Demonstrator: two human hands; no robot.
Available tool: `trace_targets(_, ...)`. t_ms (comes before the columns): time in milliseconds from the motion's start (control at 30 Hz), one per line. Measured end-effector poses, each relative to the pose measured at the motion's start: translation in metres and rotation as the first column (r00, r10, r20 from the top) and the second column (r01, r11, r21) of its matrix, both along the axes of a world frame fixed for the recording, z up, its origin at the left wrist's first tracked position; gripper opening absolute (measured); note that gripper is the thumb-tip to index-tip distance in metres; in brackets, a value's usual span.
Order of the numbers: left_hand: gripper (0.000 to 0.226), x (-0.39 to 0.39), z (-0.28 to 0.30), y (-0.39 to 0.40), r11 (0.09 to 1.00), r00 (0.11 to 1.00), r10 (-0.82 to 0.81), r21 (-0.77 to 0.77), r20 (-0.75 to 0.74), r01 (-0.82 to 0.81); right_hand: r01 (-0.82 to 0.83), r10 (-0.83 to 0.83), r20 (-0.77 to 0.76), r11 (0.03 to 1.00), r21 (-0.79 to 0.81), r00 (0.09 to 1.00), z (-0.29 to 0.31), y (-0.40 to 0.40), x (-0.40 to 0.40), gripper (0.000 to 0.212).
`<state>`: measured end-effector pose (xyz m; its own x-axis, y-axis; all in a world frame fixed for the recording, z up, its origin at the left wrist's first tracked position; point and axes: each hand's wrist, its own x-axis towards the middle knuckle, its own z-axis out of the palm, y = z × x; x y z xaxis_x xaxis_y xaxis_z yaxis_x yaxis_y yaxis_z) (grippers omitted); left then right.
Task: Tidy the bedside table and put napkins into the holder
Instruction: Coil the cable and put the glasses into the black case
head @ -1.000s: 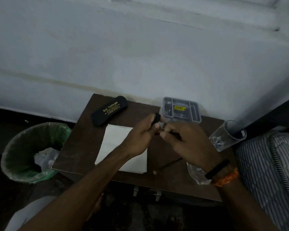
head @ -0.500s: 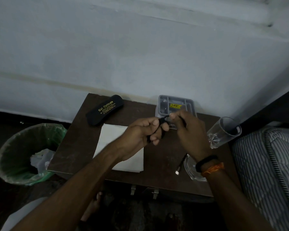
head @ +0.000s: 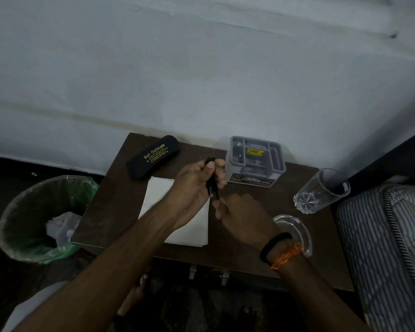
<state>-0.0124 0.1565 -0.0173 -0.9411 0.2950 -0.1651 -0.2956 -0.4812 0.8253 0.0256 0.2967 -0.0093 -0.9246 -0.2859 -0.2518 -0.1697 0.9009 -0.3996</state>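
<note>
On the dark brown bedside table (head: pixel 113 212) lies a stack of white napkins (head: pixel 189 231), partly under my forearm. A grey compartmented holder (head: pixel 255 161) stands at the back by the wall. My left hand (head: pixel 194 188) grips a coiled black cable (head: pixel 211 182) just left of the holder. My right hand (head: pixel 242 216) is below it, blurred, with its fingertips curled at the cable's lower end. The cable's loose tail is hidden.
A black spectacle case (head: pixel 153 156) lies at the back left. A tumbler (head: pixel 321 190) is tipped on its side at the right, with a glass ashtray (head: pixel 300 231) in front of it. A green-lined bin (head: pixel 34 212) stands left; a striped mattress (head: pixel 388 236) is at right.
My right hand dropped from beside the holder to below my left hand. The cable's dangling white-tipped end is no longer in sight. My left hand stayed on the coil.
</note>
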Motion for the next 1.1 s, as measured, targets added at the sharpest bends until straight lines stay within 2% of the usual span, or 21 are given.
trace_targets(133,0.025,-0.003,-0.001,0.0,0.993,0.996,0.084,-0.083,0.022,-0.082,-0.065,0.067,-0.059,0.997,0.037,0.996,0.009,-0.001,0.001,0.033)
trace_targets(267,0.024,-0.004,-0.005,-0.001,0.949,0.994,0.111,-0.295,-0.02,-0.112,-0.206,0.203,-0.093,0.978,-0.018,0.975,0.015,-0.003,0.002,0.018)
trace_targets(300,0.024,-0.004,-0.006,-0.002,0.925,0.996,0.085,-0.369,-0.03,-0.09,-0.234,0.228,-0.137,0.972,-0.031,0.964,0.017,-0.004,0.002,0.014)
trace_targets(367,0.023,-0.003,-0.007,-0.002,0.881,1.0,-0.023,-0.473,-0.016,0.012,-0.263,0.242,-0.33,0.964,-0.021,0.913,0.021,0.001,0.001,0.01)
trace_targets(433,0.023,-0.001,-0.006,-0.002,0.865,0.994,-0.11,-0.489,0.027,0.109,-0.212,0.196,-0.486,0.977,0.022,0.851,0.022,0.008,-0.001,0.015)
trace_targets(500,0.025,-0.002,-0.004,-0.001,0.858,0.99,-0.136,-0.497,0.025,0.13,-0.175,0.16,-0.538,0.984,0.024,0.828,0.022,0.011,-0.001,0.019)
trace_targets(667,0.028,0.002,0.002,0.002,0.803,0.962,-0.274,-0.555,-0.018,0.218,-0.216,0.186,-0.541,0.976,0.007,0.82,0.026,0.013,0.0,0.008)
trace_targets(733,0.032,0.006,0.004,0.002,0.782,0.942,-0.334,-0.57,-0.04,0.253,-0.199,0.17,-0.5,0.98,-0.004,0.849,0.027,0.016,-0.003,0.011)
trace_targets(833,0.032,0.004,0.004,-0.001,0.772,0.941,-0.336,-0.585,-0.043,0.249,-0.181,0.144,-0.482,0.983,-0.03,0.864,0.027,0.021,-0.007,0.007)
trace_targets(967,0.034,0.002,0.002,-0.003,0.805,0.936,-0.352,-0.517,-0.025,0.289,-0.228,0.169,-0.517,0.972,-0.051,0.839,0.025,0.023,-0.009,0.007)
trace_targets(1100,0.043,0.006,0.008,-0.002,0.846,0.925,-0.375,-0.429,-0.056,0.317,-0.206,0.112,-0.443,0.964,-0.169,0.889,0.025,0.021,-0.01,0.007)
